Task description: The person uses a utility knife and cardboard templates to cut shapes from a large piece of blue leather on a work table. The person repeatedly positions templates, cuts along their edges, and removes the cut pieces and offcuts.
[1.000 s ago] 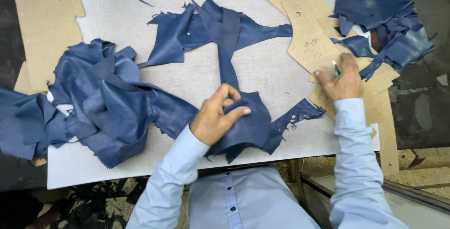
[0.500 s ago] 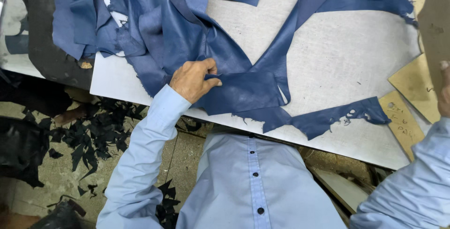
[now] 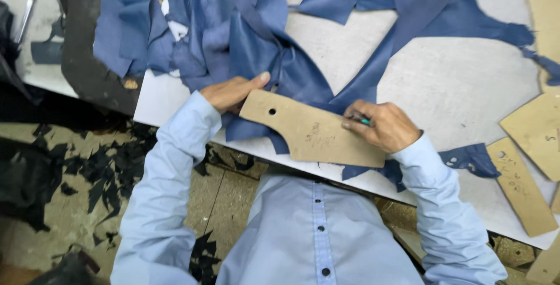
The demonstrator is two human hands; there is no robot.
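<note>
A tan cardboard pattern piece (image 3: 309, 132) with a small round hole lies on blue leather (image 3: 303, 81) at the near edge of the white cutting board (image 3: 461, 87). My left hand (image 3: 233, 91) presses the pattern's left end, fingers flat on its top edge. At the pattern's upper right edge, my right hand (image 3: 382, 125) grips a small green-tipped pen (image 3: 363, 120). Both arms wear light blue sleeves.
A heap of blue leather scraps (image 3: 192, 34) lies at the board's left. More tan patterns (image 3: 534, 130) rest at the right. A dark sheet (image 3: 87, 46) sits left of the board. Black offcuts (image 3: 111, 174) litter the floor below. Scissors (image 3: 26, 14) lie far left.
The tan pattern piece has come onto the blue leather at the near edge. My left hand now holds it down and my right hand has moved in from the right with the pen.
</note>
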